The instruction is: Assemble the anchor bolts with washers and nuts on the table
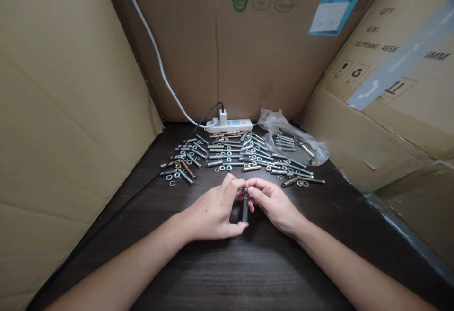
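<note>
An expansion bolt (pixel 245 209) with a grey metal sleeve stands nearly upright between my hands, just above the dark table. My left hand (pixel 214 211) is closed on it, with the thumb at its lower end and the fingers near its top. The fingertips of my right hand (pixel 271 202) pinch the upper end, where a nut or washer seems to sit; my fingers partly hide it. Beyond my hands lie loose bolts (pixel 232 164), metal sleeves (pixel 251 168), nuts (pixel 229 168) and washers (pixel 172 183), silver and brass-coloured, spread in rough rows.
A white power strip (pixel 237 125) with a plugged-in adapter stands behind the hardware. Its white cable rises to the upper left; a black cable (pixel 142 189) crosses the table's left side. A clear plastic bag (pixel 319 150) lies at the right. Cardboard walls (pixel 184 55) enclose three sides.
</note>
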A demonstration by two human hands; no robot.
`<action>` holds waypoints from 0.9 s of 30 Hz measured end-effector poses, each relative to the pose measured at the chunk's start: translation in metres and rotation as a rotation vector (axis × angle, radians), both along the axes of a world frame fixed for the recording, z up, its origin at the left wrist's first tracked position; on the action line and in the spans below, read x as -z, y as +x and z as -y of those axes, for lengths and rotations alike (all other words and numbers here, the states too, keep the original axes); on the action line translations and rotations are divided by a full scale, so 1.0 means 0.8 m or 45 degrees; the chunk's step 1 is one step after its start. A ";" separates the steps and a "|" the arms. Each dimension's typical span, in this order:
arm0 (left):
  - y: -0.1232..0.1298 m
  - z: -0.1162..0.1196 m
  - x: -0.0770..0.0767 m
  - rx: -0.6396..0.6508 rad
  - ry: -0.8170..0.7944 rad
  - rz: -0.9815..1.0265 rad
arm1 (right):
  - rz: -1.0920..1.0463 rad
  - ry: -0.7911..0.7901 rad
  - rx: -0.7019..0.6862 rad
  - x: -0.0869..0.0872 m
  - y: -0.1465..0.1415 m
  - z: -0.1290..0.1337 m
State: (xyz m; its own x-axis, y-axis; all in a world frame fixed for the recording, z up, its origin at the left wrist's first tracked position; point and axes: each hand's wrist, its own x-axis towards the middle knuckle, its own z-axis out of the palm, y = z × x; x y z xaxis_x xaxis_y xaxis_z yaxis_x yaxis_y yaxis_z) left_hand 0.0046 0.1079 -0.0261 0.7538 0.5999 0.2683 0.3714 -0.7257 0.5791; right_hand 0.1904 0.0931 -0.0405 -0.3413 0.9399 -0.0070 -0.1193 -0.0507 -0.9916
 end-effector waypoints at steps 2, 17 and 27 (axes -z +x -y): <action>0.000 0.000 0.000 0.005 0.005 0.005 | -0.027 -0.023 -0.008 0.002 0.000 0.000; 0.001 0.000 -0.001 -0.064 0.014 -0.026 | -0.252 -0.194 0.066 -0.006 -0.002 0.000; 0.000 0.000 0.000 -0.037 0.054 -0.020 | -0.271 -0.186 0.041 -0.004 0.000 0.001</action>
